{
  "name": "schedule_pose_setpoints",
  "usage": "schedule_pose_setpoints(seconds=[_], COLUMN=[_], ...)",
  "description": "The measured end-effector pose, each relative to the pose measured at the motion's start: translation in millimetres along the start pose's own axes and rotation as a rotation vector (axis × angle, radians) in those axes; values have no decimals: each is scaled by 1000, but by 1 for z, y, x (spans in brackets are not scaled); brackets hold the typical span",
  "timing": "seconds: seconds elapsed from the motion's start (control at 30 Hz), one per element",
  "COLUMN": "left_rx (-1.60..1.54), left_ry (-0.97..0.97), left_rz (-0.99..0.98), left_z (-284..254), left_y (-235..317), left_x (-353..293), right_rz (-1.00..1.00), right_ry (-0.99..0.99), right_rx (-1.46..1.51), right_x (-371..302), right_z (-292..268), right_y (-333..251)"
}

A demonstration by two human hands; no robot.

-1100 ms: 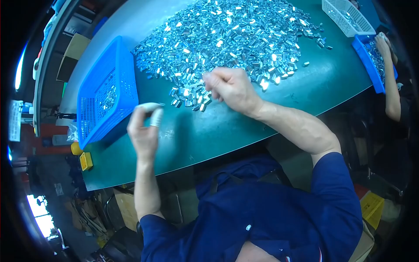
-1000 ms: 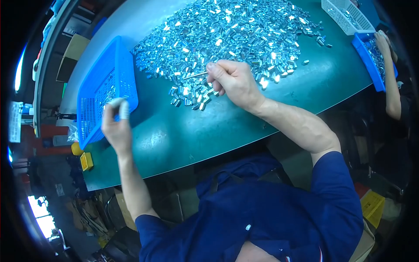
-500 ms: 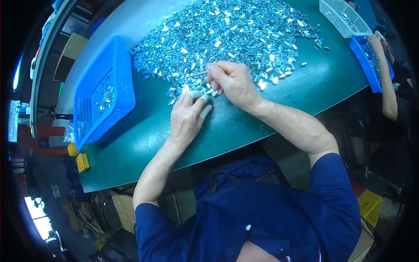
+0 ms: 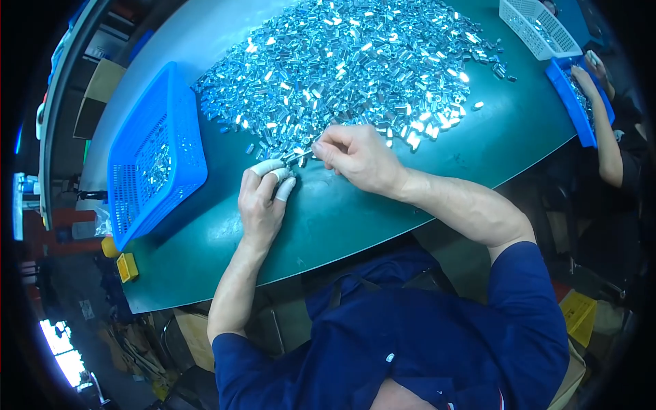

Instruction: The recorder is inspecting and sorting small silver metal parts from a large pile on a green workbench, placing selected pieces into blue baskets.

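A large heap of small shiny metal pieces [image 4: 342,75] lies spread over the green tabletop [image 4: 328,219]. At its near edge, my left hand [image 4: 261,201], with pale finger cots on several fingers, is closed on small metal pieces at its fingertips; how many it grips is hidden. My right hand [image 4: 362,162] pinches a thin metal rod [image 4: 301,155] between thumb and forefinger. The rod points left, its far end close to the pieces at my left fingertips; whether it touches them I cannot tell.
At the left stands a blue mesh basket [image 4: 188,154] with some metal pieces inside, and a small yellow box [image 4: 126,267] sits at the table's corner. On the far right, a co-worker's hand [image 4: 584,83] reaches into a blue tray [image 4: 579,130] beside a white basket [image 4: 536,31].
My left hand has moved left and toward me. The right hand has come down, bringing the rod near the left fingertips. The co-worker's hands have moved apart, one into the tray.
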State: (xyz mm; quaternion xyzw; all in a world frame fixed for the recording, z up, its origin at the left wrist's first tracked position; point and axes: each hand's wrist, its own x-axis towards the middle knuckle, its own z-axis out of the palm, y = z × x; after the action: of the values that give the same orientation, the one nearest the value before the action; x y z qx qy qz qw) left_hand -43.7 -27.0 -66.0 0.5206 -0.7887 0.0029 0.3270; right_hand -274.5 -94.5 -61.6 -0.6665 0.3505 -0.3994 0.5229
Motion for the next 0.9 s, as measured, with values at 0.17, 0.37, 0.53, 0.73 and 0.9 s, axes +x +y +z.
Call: schedule_pose_setpoints(seconds=[0.17, 0.37, 0.53, 0.73, 0.9], left_rx=[-153, -225, -262, -329, -363], left_ry=[43, 34, -18, -44, -73], left_rz=[-144, -161, -151, -153, -92], left_z=[-6, -12, -15, -20, -17], left_y=[0, -8, -1, 9, 20], left_x=[-3, -3, 3, -11, -11], right_rz=[-14, 12, -33, -42, -86], right_ry=[-18, -59, -61, -212, -208], right_rx=[-96, -124, -263, -211, -132], right_x=[-2, -1, -8, -12, -20], right_z=[4, 11, 6, 16, 19], right_y=[3, 0, -11, -1, 4])
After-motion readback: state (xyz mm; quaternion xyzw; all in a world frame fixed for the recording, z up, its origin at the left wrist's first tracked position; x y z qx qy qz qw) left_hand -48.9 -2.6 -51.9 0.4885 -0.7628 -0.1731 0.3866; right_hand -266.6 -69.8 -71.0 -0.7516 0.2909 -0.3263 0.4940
